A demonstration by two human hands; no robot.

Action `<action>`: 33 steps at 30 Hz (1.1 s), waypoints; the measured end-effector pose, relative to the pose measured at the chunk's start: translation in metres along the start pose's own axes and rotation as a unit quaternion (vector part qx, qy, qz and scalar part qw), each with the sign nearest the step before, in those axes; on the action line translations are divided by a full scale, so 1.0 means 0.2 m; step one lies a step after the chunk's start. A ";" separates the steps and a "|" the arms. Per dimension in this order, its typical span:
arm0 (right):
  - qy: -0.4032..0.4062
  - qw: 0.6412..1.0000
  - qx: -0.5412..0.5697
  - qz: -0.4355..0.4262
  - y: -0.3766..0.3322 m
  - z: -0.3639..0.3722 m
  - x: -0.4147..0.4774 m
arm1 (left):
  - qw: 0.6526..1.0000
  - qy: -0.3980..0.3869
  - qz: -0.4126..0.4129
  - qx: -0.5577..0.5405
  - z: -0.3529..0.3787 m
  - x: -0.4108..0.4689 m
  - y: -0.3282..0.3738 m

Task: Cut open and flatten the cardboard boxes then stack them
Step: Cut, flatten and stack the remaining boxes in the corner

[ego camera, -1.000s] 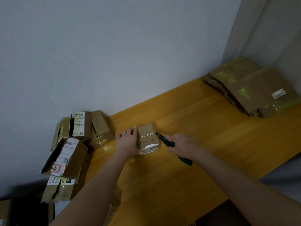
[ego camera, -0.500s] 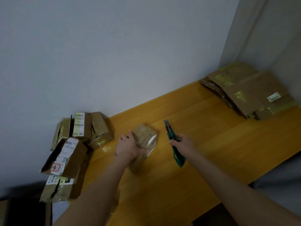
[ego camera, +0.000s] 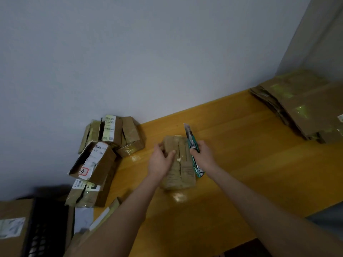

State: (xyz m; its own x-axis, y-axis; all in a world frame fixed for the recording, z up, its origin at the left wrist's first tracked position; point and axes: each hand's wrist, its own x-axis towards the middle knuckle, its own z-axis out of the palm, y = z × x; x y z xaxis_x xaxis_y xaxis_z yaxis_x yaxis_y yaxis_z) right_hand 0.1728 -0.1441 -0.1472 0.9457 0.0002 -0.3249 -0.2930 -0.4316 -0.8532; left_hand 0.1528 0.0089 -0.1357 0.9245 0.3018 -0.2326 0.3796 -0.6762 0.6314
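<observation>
A small taped cardboard box (ego camera: 181, 167) lies on the yellow wooden table (ego camera: 241, 164), a slit running down its upper face. My left hand (ego camera: 160, 160) grips the box's left side, thumb on top. My right hand (ego camera: 203, 154) holds a green utility knife (ego camera: 192, 143) against the box's right edge, blade pointing up and away. A stack of flattened cardboard (ego camera: 304, 106) sits at the table's far right. Several uncut boxes (ego camera: 104, 151) are piled at the left against the wall.
A grey wall stands right behind the table. A black crate (ego camera: 44, 229) and another cardboard box (ego camera: 13, 227) stand at the lower left. The table's front edge runs along the lower right.
The box has been turned over from its side so a slit face points up. My right hand brought the knife from beside the box up against its right edge.
</observation>
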 end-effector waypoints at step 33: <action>0.002 0.895 -0.416 -0.162 -0.12 -0.12 -0.29 | 0.983 0.082 0.085 0.140 -0.05 0.04 0.15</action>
State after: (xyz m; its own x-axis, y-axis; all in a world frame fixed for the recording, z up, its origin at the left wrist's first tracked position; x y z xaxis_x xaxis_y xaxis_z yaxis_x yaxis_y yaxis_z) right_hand 0.1280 -0.1557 -0.0969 0.9630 0.2451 -0.1124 0.2017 -0.9314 -0.3030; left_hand 0.1708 -0.0023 -0.1104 0.9663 0.2572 -0.0036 0.2352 -0.8777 0.4175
